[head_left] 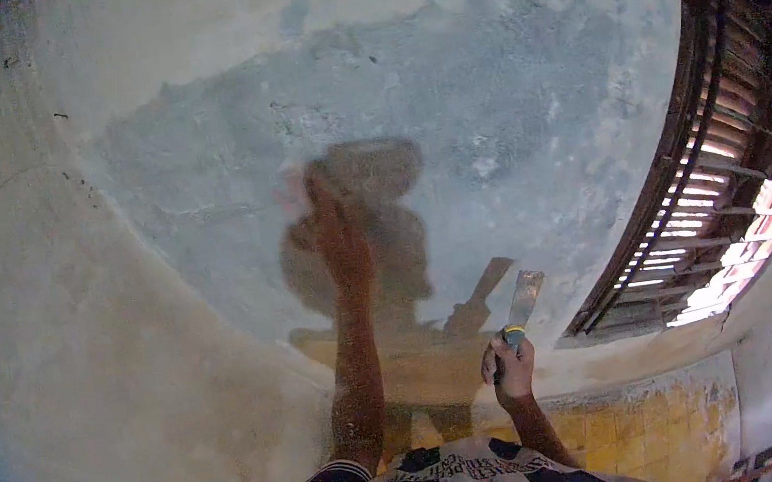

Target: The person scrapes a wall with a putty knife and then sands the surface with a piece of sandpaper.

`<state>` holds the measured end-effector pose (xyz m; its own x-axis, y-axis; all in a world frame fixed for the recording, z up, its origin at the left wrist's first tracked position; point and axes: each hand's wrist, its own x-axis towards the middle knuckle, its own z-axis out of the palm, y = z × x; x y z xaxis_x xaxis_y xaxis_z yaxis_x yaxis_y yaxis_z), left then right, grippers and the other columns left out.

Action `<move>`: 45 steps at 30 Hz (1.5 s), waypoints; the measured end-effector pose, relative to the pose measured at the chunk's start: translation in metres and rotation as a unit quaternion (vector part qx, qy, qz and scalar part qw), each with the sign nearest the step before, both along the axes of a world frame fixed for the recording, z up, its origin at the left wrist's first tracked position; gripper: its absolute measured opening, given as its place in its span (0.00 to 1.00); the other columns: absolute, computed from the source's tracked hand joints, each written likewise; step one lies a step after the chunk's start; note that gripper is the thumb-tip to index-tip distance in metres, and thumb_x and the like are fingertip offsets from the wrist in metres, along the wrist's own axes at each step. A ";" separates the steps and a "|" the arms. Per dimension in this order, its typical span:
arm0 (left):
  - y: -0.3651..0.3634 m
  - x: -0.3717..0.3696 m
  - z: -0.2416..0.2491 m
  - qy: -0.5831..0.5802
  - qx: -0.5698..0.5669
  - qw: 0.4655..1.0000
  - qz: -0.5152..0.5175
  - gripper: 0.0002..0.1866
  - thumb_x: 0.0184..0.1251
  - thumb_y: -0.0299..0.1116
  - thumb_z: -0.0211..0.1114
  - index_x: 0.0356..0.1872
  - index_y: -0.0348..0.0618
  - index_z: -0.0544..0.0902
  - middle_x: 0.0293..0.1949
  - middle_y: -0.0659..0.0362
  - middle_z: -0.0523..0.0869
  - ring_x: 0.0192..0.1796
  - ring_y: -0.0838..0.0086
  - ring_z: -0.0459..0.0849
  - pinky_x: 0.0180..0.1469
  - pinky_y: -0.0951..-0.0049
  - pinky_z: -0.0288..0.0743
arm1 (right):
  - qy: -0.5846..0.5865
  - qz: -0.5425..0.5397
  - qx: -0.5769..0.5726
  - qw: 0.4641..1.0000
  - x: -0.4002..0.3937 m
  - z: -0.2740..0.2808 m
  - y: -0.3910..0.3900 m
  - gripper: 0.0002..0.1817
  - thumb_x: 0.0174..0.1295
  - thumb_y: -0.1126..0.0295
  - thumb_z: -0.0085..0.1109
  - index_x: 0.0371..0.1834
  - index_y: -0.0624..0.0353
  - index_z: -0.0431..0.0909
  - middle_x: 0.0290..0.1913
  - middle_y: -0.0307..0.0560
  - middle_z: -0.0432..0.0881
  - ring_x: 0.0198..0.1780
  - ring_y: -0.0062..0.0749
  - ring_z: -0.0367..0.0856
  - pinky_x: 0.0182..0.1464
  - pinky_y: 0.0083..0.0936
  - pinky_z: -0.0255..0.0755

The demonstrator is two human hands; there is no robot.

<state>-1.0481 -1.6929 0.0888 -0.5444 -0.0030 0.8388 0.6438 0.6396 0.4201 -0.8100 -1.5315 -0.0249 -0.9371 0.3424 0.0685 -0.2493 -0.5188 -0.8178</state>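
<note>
Grey, patchy plaster wall (pixel 482 82) is filling most of the view, with a louvred wooden window (pixel 720 187) sitting at its right. Both arms are reaching up. The left hand (pixel 307 193) is pressing against the wall, blurred, so I cannot tell how its fingers are lying. The right hand (pixel 510 366) is gripping a putty knife (pixel 523 301), blade pointing up, near the wall.

Left hand (pixel 317 201) pressed on wall (pixel 159 222), right hand (pixel 510 371) gripping scraper (pixel 523 301)
</note>
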 end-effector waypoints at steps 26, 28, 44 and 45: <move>-0.172 -0.012 0.047 0.001 0.007 0.989 0.148 0.40 0.71 0.42 0.56 0.79 0.37 0.52 0.81 0.46 0.45 0.81 0.39 0.41 0.73 0.31 0.37 | 0.006 0.015 0.023 1.000 -0.044 0.032 -0.159 0.10 0.68 0.70 0.55 0.48 0.54 0.67 0.21 0.43 0.71 0.14 0.25 0.66 0.15 0.24 0.62; -0.179 -0.018 0.053 0.021 0.032 0.986 0.161 0.40 0.71 0.43 0.57 0.79 0.38 0.52 0.81 0.46 0.45 0.81 0.40 0.41 0.73 0.30 0.37 | 0.014 -0.002 0.018 1.000 -0.044 0.028 -0.167 0.12 0.67 0.70 0.55 0.50 0.53 0.65 0.24 0.44 0.72 0.14 0.25 0.67 0.15 0.24 0.63; -0.232 -0.003 0.040 -0.091 -0.095 0.987 0.093 0.42 0.71 0.56 0.58 0.79 0.48 0.55 0.81 0.48 0.47 0.81 0.44 0.42 0.69 0.22 0.33 | 0.000 -0.035 0.030 0.999 -0.054 0.024 -0.232 0.19 0.58 0.75 0.58 0.50 0.52 0.62 0.35 0.45 0.75 0.17 0.25 0.70 0.15 0.22 0.64; -0.225 0.005 0.030 -0.136 -0.111 0.983 0.062 0.42 0.71 0.57 0.58 0.79 0.50 0.55 0.81 0.48 0.46 0.82 0.44 0.41 0.69 0.21 0.33 | -0.011 -0.044 0.030 0.999 -0.055 0.022 -0.236 0.19 0.58 0.75 0.58 0.50 0.52 0.62 0.35 0.44 0.75 0.17 0.25 0.71 0.15 0.22 0.64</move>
<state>-1.0430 -1.9180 0.1186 -0.7560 0.0829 0.6493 0.4382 0.8010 0.4080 -0.8651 -1.7678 -0.0030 -0.9047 0.4199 0.0721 -0.2744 -0.4448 -0.8525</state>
